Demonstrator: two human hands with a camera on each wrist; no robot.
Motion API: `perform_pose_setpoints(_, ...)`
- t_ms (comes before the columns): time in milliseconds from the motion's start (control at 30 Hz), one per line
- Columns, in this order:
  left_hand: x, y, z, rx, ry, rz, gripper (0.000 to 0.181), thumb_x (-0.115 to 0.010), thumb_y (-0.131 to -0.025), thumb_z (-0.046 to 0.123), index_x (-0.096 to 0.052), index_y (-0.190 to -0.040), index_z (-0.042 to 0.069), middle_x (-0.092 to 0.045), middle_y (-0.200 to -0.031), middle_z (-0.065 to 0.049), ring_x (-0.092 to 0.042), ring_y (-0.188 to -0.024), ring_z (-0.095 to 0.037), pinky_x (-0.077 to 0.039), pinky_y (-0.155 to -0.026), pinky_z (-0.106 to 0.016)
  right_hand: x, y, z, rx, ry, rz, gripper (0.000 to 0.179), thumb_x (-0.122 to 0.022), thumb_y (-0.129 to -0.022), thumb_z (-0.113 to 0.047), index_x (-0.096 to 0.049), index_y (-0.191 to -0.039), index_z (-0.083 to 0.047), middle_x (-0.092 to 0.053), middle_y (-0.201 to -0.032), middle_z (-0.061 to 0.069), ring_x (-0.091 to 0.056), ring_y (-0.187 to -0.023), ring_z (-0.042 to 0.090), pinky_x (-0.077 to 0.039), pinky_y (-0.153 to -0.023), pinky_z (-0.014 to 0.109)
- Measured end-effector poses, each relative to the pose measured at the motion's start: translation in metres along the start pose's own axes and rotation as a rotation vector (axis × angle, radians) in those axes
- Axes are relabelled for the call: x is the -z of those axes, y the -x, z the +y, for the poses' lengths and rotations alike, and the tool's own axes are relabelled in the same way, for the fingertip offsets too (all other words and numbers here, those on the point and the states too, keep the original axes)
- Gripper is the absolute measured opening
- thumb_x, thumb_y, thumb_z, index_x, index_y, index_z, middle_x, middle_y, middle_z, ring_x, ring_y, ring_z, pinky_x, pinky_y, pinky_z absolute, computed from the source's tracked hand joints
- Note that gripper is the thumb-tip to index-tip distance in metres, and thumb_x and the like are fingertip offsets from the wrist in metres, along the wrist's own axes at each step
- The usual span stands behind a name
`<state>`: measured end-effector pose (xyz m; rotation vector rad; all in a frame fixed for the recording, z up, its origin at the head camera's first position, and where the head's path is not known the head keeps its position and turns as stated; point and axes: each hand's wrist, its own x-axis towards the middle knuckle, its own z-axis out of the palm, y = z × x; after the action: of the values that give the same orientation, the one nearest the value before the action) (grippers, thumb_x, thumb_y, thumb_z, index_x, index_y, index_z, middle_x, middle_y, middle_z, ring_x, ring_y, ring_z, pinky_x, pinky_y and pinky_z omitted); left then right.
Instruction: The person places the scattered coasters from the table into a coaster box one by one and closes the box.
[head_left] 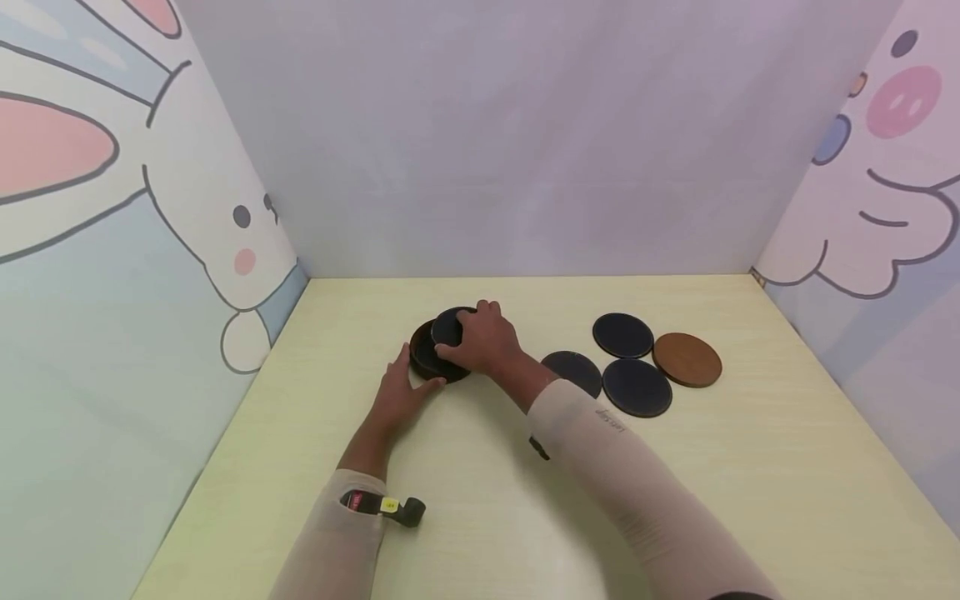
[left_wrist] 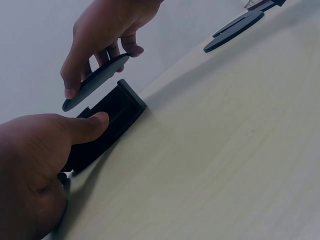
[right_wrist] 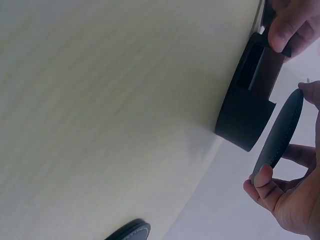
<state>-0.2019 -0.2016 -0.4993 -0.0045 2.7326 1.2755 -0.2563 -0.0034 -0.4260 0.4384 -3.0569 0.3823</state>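
A round black coaster (head_left: 447, 328) is pinched by its edges between the thumb and fingers of my right hand (head_left: 489, 340). It hovers, tilted, just above a dark round coaster holder (head_left: 427, 365) standing on the table. My left hand (head_left: 396, 402) grips the holder's near left side, thumb in front. In the left wrist view, a gap shows between the coaster (left_wrist: 97, 82) and the holder (left_wrist: 111, 127). The right wrist view shows a cut-out in the wall of the holder (right_wrist: 244, 115). How many coasters lie inside cannot be made out.
To the right lie three black coasters, one at the back (head_left: 623, 335), one nearer (head_left: 637, 388) and one partly behind my right forearm (head_left: 572, 372). A brown coaster (head_left: 687, 360) lies beside them. Walls with cartoon prints enclose the pale table (head_left: 480, 500).
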Motion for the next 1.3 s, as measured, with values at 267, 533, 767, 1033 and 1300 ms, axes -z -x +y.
perform_pose_setpoints(267, -0.001, -0.003, -0.001, -0.045, -0.018, 0.018, 0.108, -0.074, -0.103, 0.050, -0.008, -0.176, 0.006, -0.014, -0.184, -0.019, -0.007, -0.171, -0.046, -0.007, -0.141, -0.063, -0.007, -0.002, -0.013, 0.031, 0.030, -0.009, 0.075, -0.069, -0.096, -0.068, -0.067, -0.147, -0.013, -0.060, -0.143, 0.019, -0.055, -0.135, 0.032, -0.069, -0.091, 0.048)
perform_pose_setpoints(533, -0.001, -0.004, -0.003, -0.074, 0.000, 0.019, 0.105, -0.073, -0.103, 0.052, -0.011, -0.177, 0.013, -0.017, -0.184, -0.016, -0.009, -0.172, -0.043, -0.004, -0.142, -0.063, -0.007, 0.000, -0.023, 0.085, 0.090, 0.004, 0.073, -0.066, -0.098, -0.069, -0.068, -0.146, -0.014, -0.063, -0.144, 0.020, -0.057, -0.135, 0.035, -0.058, -0.111, 0.049)
perform_pose_setpoints(767, -0.001, -0.006, -0.003, -0.067, 0.004, 0.009, 0.106, -0.073, -0.103, 0.049, -0.009, -0.177, 0.007, -0.017, -0.184, -0.019, -0.010, -0.172, -0.044, -0.003, -0.142, -0.062, -0.009, 0.001, -0.025, 0.110, 0.114, 0.013, 0.071, -0.064, -0.099, -0.066, -0.065, -0.147, -0.014, -0.063, -0.145, 0.019, -0.056, -0.137, 0.034, -0.053, -0.114, 0.051)
perform_pose_setpoints(1033, -0.001, -0.006, -0.003, 0.010, 0.024, -0.009, 0.107, -0.071, -0.103, 0.049, -0.005, -0.177, 0.010, -0.010, -0.185, -0.015, 0.001, -0.170, -0.050, -0.005, -0.140, -0.067, -0.013, 0.004, -0.026, 0.125, 0.078, 0.013, 0.070, -0.066, -0.098, -0.063, -0.065, -0.148, -0.013, -0.062, -0.146, 0.018, -0.059, -0.133, 0.037, -0.053, -0.113, 0.052)
perform_pose_setpoints(1300, -0.001, -0.005, -0.004, -0.015, 0.029, -0.008, 0.108, -0.072, -0.102, 0.051, -0.006, -0.177, 0.009, -0.011, -0.185, -0.016, 0.001, -0.169, -0.053, -0.006, -0.139, -0.070, -0.012, 0.005, -0.023, 0.143, 0.006, 0.005, 0.073, -0.065, -0.102, -0.064, -0.058, -0.157, -0.017, -0.044, -0.168, 0.020, -0.047, -0.154, 0.041, -0.046, -0.121, 0.059)
